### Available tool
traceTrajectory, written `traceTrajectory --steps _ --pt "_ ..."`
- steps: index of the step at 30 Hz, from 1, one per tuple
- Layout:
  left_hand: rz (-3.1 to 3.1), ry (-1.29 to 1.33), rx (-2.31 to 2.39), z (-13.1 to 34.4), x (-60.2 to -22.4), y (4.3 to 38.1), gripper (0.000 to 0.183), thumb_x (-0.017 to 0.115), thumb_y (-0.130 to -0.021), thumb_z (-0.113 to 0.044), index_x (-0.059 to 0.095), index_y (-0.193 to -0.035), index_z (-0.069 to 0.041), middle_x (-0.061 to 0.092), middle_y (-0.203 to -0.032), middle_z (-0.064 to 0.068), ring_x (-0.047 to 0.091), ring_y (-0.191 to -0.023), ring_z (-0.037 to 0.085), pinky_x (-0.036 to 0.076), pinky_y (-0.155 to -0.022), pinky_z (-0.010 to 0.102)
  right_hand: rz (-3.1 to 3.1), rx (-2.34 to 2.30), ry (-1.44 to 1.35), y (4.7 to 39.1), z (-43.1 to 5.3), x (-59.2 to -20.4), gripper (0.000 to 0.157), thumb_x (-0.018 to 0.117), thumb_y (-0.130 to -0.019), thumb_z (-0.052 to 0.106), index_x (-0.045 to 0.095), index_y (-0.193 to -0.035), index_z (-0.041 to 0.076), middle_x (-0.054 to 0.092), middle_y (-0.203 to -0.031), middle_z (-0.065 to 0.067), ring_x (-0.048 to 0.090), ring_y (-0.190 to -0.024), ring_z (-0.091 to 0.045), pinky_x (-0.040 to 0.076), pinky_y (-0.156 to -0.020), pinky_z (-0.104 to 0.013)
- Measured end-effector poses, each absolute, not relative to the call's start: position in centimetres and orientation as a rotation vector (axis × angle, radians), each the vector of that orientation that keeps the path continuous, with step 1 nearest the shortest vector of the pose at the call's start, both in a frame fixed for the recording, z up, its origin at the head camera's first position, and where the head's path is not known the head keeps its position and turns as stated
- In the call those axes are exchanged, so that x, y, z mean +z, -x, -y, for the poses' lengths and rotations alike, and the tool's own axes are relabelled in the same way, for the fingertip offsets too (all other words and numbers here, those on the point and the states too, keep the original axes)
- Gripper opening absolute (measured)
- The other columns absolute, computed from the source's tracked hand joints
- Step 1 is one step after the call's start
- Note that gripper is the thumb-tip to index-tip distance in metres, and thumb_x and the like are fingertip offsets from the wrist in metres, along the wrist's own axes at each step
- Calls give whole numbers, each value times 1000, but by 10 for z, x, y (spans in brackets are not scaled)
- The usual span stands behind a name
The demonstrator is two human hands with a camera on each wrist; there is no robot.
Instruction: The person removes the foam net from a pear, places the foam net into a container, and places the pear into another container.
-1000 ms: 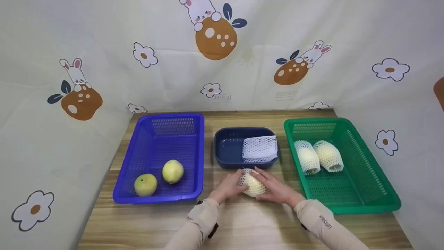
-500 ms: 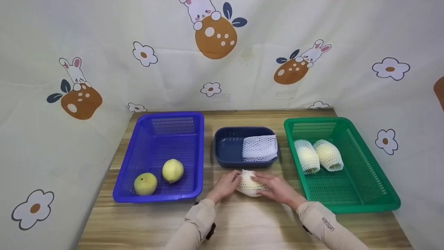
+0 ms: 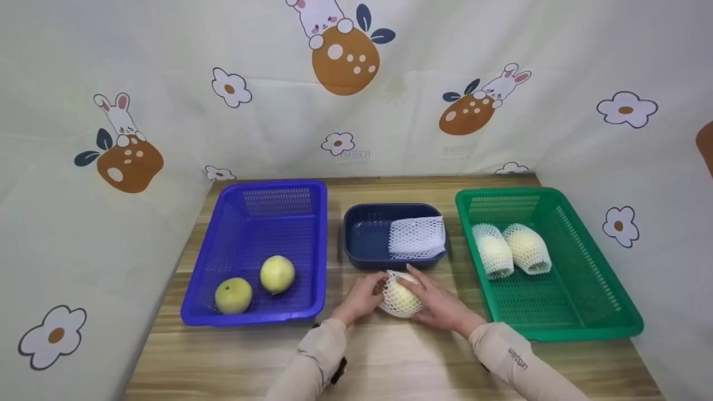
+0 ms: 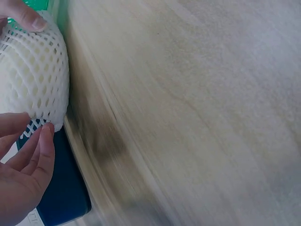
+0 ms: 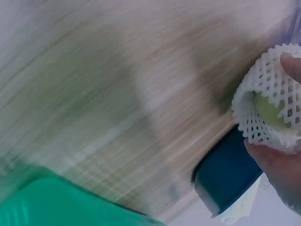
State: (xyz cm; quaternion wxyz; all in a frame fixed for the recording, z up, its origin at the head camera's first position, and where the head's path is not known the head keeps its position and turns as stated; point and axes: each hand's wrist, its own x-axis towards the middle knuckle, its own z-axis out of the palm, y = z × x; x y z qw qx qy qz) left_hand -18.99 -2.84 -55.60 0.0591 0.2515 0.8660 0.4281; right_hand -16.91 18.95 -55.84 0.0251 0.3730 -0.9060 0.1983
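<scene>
A pale yellow-green round fruit sits inside a white foam net (image 3: 402,298) in front of the navy bin. My left hand (image 3: 361,298) pinches the net's left end; in the left wrist view its thumb and fingers (image 4: 46,141) meet at the mesh edge. From the right, my right hand (image 3: 443,305) grips the netted fruit, fingers over the top and thumb at the near side. In the right wrist view the net (image 5: 270,84) has an open end, with the greenish fruit (image 5: 270,110) showing inside. The palm sides of both hands are hidden in the head view.
A blue basket (image 3: 192,278) at left holds two bare fruits (image 3: 277,274). The navy bin (image 3: 367,262) behind my hands holds flat white foam nets (image 3: 418,238). In the green basket (image 3: 590,267) at right lie two netted fruits (image 3: 526,249). A patterned cloth hangs behind the wooden table.
Both hands stay at the netted fruit and shift slightly. The fruit turns a little, and the right fingers have moved over the net's top. The baskets and their contents stay put.
</scene>
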Motion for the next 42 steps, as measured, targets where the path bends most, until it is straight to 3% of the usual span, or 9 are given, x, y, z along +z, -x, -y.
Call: traceTrajectory --steps 4,12,22,29,32,37,42 --pt "-2598 -786 1340 26 -556 191 36 60 -73 7 56 -108 -1 58 -91 9 57 -79 25 46 -67 27 2802 631 -1148 168 -189 -559 80 73 -71 26 31 -137 14 23 -140 -17 51 -99 -33 47 -71 -41" --pt "-2533 -778 1366 26 -557 190 37 65 -73 1 55 -108 -4 58 -97 10 58 -84 23 47 -72 30 2730 705 -1200 168 -197 -555 70 70 -74 27 37 -135 17 32 -138 -10 54 -98 -29 46 -75 -38" --pt "-2528 -785 1318 22 -556 190 42 64 -75 -3 51 -115 -2 55 -96 7 54 -86 23 45 -73 31 2572 704 -1207 168 -208 -551 50 70 -74 18 54 -121 9 52 -120 -12 56 -97 -26 46 -76 -37" --pt "-2536 -778 1270 20 -555 190 44 66 -74 -6 49 -115 -6 53 -95 3 53 -86 24 42 -71 25 2751 709 -1104 165 -209 -556 74 72 -73 22 34 -135 8 34 -134 -16 43 -111 -34 40 -83 -46" --pt "-2548 -788 1230 20 -555 189 49 68 -73 -8 48 -117 -7 53 -97 4 52 -88 24 42 -73 26 2764 728 -1115 165 -209 -561 75 71 -74 20 31 -136 6 34 -134 -18 42 -112 -34 39 -86 -44" --pt "-2583 -798 1137 19 -556 188 66 71 -70 -12 41 -128 -5 50 -111 9 48 -100 23 39 -86 30 2640 748 -1138 166 -208 -559 57 70 -75 16 47 -126 7 50 -122 -14 53 -102 -28 43 -83 -37" --pt "-2585 -768 1101 16 -555 187 76 71 -68 -11 34 -134 -3 42 -124 13 44 -108 23 35 -90 30 2611 762 -1141 166 -207 -551 45 69 -76 13 56 -118 7 56 -114 -10 56 -98 -25 44 -81 -35"
